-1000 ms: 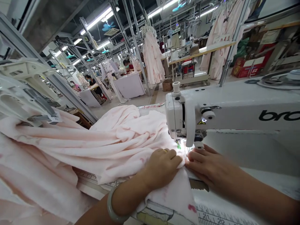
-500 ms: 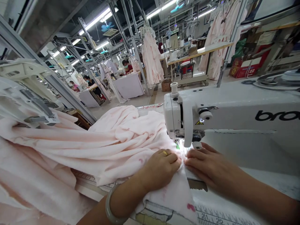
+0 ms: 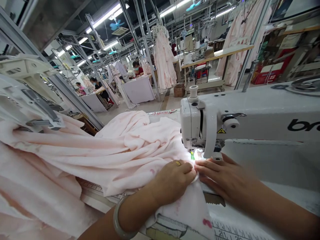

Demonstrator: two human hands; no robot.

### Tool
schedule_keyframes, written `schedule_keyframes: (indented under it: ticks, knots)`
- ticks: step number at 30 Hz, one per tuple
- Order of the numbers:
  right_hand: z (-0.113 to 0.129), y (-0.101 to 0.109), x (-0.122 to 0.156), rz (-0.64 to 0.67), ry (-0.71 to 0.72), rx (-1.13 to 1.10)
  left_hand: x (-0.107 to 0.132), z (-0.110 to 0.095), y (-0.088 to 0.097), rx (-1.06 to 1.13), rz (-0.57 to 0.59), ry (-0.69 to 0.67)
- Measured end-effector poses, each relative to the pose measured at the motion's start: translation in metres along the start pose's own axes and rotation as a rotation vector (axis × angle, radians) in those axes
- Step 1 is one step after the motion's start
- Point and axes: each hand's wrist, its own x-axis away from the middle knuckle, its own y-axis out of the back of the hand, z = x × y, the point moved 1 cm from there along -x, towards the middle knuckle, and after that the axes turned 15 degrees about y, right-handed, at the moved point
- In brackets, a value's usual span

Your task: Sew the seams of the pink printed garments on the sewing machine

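Pale pink fleecy fabric [image 3: 140, 146] lies in folds across the sewing table and runs under the needle area of a white sewing machine [image 3: 195, 123]. My left hand [image 3: 173, 181], with a ring on one finger, is closed on the fabric just in front of the lit presser foot. Close beside it, my right hand [image 3: 220, 175] lies with fingers stretched out at the fabric's edge, right of the needle; the fingers look flat rather than gripping. A small green part [image 3: 192, 155] shows by the needle. The stitching point itself is partly hidden by glare.
A printed ruler strip [image 3: 225, 231] runs along the table's front. A white hanger clamp [image 3: 40, 100] holds fabric at the left. Hanging pink garments [image 3: 164, 60], other worktables [image 3: 220, 55] and people at machines are farther back. Metal posts [image 3: 150, 50] rise behind the table.
The view has shifted slightly, so the machine sits farther right. My right fingers have come nearer to my left hand at the fabric's edge. My left hand keeps its hold.
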Motion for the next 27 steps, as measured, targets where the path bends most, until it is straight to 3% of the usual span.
schedule_keyframes:
  ticks: [8,15,27]
  knots:
    - [-0.01,0.001,0.009,0.066,-0.097,0.005,-0.018,0.007,-0.003,-0.011,-0.001,0.055]
    - [-0.004,0.004,0.003,0.036,-0.048,-0.057,-0.009,0.006,-0.001,-0.14,-0.157,-0.098]
    - [-0.002,0.0,0.008,0.094,-0.15,0.028,-0.015,0.0,-0.003,-0.12,-0.046,0.043]
